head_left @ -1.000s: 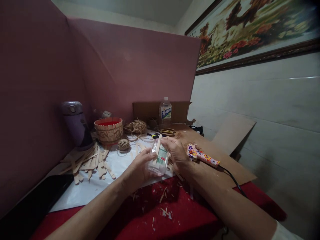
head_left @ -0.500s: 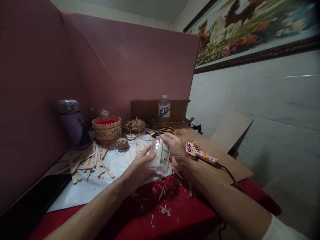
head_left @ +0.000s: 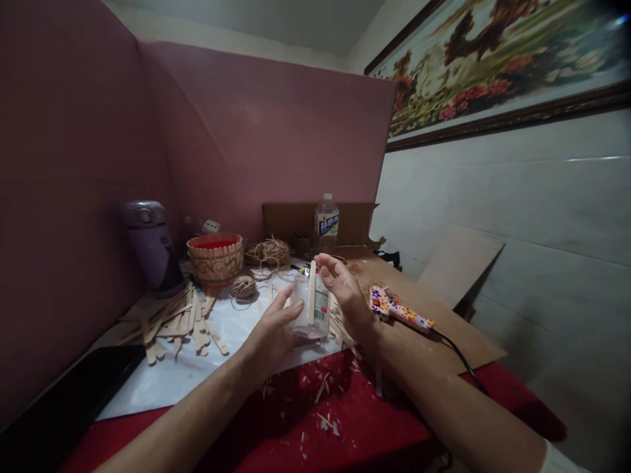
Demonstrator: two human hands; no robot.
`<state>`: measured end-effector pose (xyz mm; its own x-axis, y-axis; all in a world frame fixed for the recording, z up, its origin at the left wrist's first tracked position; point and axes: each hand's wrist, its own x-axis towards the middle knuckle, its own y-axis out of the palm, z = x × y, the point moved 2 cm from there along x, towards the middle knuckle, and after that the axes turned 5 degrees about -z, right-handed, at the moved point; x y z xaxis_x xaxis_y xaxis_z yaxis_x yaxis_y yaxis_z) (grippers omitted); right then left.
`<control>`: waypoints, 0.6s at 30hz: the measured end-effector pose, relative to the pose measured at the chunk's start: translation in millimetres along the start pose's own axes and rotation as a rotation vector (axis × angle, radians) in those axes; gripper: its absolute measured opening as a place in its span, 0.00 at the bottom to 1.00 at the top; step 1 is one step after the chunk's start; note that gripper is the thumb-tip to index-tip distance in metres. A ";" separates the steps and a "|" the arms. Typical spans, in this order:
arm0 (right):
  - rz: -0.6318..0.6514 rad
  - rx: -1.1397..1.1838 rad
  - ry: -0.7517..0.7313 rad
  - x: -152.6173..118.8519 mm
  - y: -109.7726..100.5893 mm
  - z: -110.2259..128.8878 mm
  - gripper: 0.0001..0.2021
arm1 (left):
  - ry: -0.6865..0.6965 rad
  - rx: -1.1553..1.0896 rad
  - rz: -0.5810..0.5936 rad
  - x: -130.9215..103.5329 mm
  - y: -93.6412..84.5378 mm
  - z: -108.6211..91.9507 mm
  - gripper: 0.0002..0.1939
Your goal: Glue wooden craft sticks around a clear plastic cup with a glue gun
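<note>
My left hand grips a clear plastic container with a printed label, its thumb on the near side. A wooden craft stick stands upright against the container's wall, its top reaching above the rim. Just right of the stick's top is my right hand, its fingers loosely bent and apart with nothing seen between them. Whether a fingertip touches the stick I cannot tell. Loose craft sticks lie partly hidden behind the container and my right hand.
A pile of craft sticks, a stick-covered basket, twine balls and a purple flask are at left. A flowered glue gun lies on cardboard at right. Behind stands a bottle. Wood scraps litter the red cloth.
My right hand's fingers have come off the top of the craft stick and opened slightly. The stick stays against the container, still held in my left hand. The view has shifted a little.
</note>
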<state>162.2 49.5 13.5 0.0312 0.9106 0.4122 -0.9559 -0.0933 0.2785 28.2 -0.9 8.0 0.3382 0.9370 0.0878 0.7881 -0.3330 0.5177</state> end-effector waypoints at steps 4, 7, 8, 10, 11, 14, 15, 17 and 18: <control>0.115 0.028 0.009 -1.6 1.8 0.5 0.23 | 0.010 -0.003 -0.001 0.8 -1.3 0.2 0.33; 0.142 0.016 0.015 -3.1 2.4 0.9 0.23 | 0.008 -0.026 -0.004 1.9 -3.2 1.9 0.32; 0.152 0.002 0.004 -3.1 2.0 0.9 0.24 | 0.009 -0.035 0.001 2.1 -3.6 2.2 0.31; 0.192 -0.026 -0.012 -2.4 0.3 0.5 0.26 | 0.011 -0.042 0.008 2.3 -4.1 2.3 0.28; 0.214 -0.036 -0.014 -1.8 -0.8 0.2 0.27 | 0.013 -0.041 0.008 2.2 -4.2 2.0 0.27; 0.255 -0.046 -0.018 0.0 -3.8 -0.6 0.30 | 0.017 -0.040 0.015 1.3 -3.5 0.2 0.25; 0.265 -0.044 -0.014 0.3 -4.4 -0.6 0.32 | 0.018 -0.042 0.025 0.9 -2.9 -0.5 0.24; 0.282 -0.032 0.000 0.8 -4.7 -0.4 0.35 | 0.020 -0.049 0.046 0.0 -1.9 -1.9 0.23; 0.293 -0.028 0.009 0.9 -4.6 -0.2 0.36 | 0.020 -0.053 0.048 -0.4 -1.5 -2.4 0.23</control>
<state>166.6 50.9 12.4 -0.2496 0.8503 0.4634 -0.9317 -0.3413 0.1244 25.6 -0.5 9.2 0.3636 0.9224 0.1304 0.7427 -0.3716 0.5571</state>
